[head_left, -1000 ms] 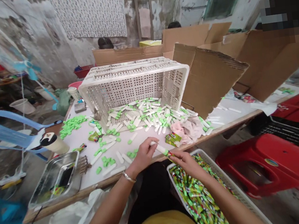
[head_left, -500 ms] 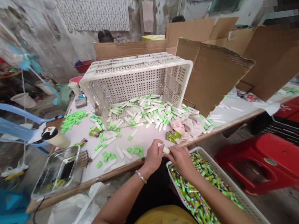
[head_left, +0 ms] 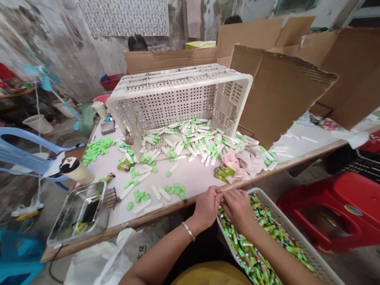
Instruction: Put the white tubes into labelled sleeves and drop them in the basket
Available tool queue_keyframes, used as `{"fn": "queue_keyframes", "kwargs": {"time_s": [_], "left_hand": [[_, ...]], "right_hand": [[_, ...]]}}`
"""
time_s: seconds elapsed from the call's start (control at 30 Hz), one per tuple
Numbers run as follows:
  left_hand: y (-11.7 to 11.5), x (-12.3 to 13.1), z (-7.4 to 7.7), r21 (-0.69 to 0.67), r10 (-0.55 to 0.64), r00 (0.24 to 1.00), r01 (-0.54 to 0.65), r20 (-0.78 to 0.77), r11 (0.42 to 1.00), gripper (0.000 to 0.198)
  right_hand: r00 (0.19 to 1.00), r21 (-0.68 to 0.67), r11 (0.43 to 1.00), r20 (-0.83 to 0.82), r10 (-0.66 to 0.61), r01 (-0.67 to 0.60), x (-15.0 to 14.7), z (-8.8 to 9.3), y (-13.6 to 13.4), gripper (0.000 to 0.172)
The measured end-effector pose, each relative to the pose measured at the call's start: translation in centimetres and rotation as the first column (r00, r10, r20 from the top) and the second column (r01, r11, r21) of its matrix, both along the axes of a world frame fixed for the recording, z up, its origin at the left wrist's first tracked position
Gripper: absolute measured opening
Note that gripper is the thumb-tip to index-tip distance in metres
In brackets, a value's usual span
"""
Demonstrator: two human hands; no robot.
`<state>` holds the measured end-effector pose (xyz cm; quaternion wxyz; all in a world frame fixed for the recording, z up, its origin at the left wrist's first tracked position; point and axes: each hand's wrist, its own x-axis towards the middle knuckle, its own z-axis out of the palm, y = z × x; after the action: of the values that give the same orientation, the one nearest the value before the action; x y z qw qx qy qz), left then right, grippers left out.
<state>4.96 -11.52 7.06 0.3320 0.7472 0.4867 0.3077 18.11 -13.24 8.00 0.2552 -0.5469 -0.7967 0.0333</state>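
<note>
My left hand [head_left: 206, 208] and my right hand [head_left: 239, 210] meet at the front edge of the white table [head_left: 181, 181], closed around a small item. Most of it is hidden by my fingers, and only a red tip [head_left: 217, 191] shows. Just below them, a white plastic basket [head_left: 294, 227] brims with green printed tubes [head_left: 256, 250]. Loose white tubes [head_left: 190, 144] and green caps [head_left: 96, 150] lie spread on the table, beyond my hands. Some printed packets [head_left: 225, 173] lie near a crumpled pink cloth [head_left: 243, 163].
A white perforated crate [head_left: 177, 102] lies on its side on the table, with cardboard sheets [head_left: 285, 92] to its right. At the table's left stand a steel tray [head_left: 88, 184] and a lidded cup [head_left: 76, 171]. A red stool [head_left: 346, 210] stands to my right.
My hands have come together over the basket's near corner, and the white tube seen earlier is now hidden between them. The view has shifted slightly.
</note>
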Motion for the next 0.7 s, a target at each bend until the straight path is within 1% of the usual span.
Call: {"fn": "queue_keyframes", "kwargs": {"time_s": [0.07,0.1,0.13,0.17,0.2,0.23,0.27,0.3,0.33,0.37,0.4,0.47,0.53,0.57,0.63,0.7], "left_hand": [[0.2,0.0,-0.8,0.008,-0.087,0.996,0.087,-0.028,0.996,0.028],[0.7,-0.2,-1.3,0.007,-0.115,0.993,0.115,-0.038,0.993,0.029],[1.4,-0.8,-1.9,-0.001,-0.116,0.992,0.116,-0.054,0.993,0.029],[2.4,-1.5,-2.4,-0.014,-0.086,0.993,0.085,-0.083,0.996,0.029],[3.7,-2.5,-2.9,-0.030,-0.025,0.991,0.021,-0.135,0.999,0.028],[5.2,-3.6,-3.3,-0.036,0.056,0.977,-0.065,-0.206,0.997,0.027],[6.8,-4.9,-3.6,-0.025,0.142,0.940,-0.157,-0.311,0.987,0.025],[8.4,-6.2,-3.8,-0.007,0.217,0.876,-0.243,-0.430,0.970,0.023],[10.0,-7.4,-4.0,0.001,0.261,0.843,-0.295,-0.471,0.955,0.022],[11.5,-8.5,-4.2,0.004,0.287,0.821,-0.327,-0.493,0.945,0.023],[12.9,-9.5,-4.4,0.008,0.307,0.799,-0.355,-0.518,0.935,0.024],[14.9,-10.7,-4.8,0.006,0.325,0.767,-0.386,-0.553,0.922,0.025],[16.0,-11.1,-5.3,-0.002,0.323,0.744,-0.400,-0.586,0.917,0.026],[16.4,-11.0,-5.5,-0.007,0.317,0.735,-0.401,-0.600,0.916,0.026],[16.7,-10.9,-6.0,-0.020,0.300,0.722,-0.398,-0.623,0.917,0.028],[16.7,-10.8,-6.3,-0.032,0.280,0.715,-0.389,-0.641,0.921,0.031]], "right_hand": [[1.000,-0.074,0.997,0.010,-0.004,0.005,1.0,-1.7,-0.8,0.023],[0.999,-0.132,0.991,0.034,-0.021,0.025,1.7,-2.8,-1.3,0.022],[0.996,-0.205,0.977,0.075,-0.040,0.054,2.6,-4.1,-1.9,0.022],[0.988,-0.282,0.953,0.138,-0.072,0.109,3.7,-5.4,-2.4,0.022],[0.971,-0.367,0.914,0.217,-0.095,0.172,4.9,-6.7,-3.0,0.022],[0.945,-0.442,0.859,0.302,-0.127,0.257,6.1,-7.9,-3.4,0.025],[0.910,-0.478,0.806,0.378,-0.168,0.348,7.3,-8.9,-3.6,0.032],[0.882,-0.483,0.773,0.426,-0.202,0.411,8.4,-9.5,-3.5,0.038],[0.860,-0.465,0.759,0.452,-0.239,0.455,9.3,-9.7,-3.1,0.041],[0.848,-0.430,0.766,0.454,-0.275,0.478,10.0,-9.6,-2.2,0.040],[0.847,-0.389,0.786,0.437,-0.302,0.481,10.5,-9.2,-1.0,0.036],[0.864,-0.308,0.834,0.375,-0.335,0.457,10.4,-7.9,2.3,0.027],[0.895,-0.254,0.878,0.303,-0.327,0.406,9.3,-6.4,6.2,0.025],[0.900,-0.230,0.888,0.286,-0.328,0.397,8.5,-5.9,8.1,0.025],[0.891,-0.196,0.887,0.277,-0.359,0.418,6.7,-5.5,11.3,0.024],[0.863,-0.198,0.856,0.287,-0.415,0.477,5.3,-5.7,13.5,0.026]]}}
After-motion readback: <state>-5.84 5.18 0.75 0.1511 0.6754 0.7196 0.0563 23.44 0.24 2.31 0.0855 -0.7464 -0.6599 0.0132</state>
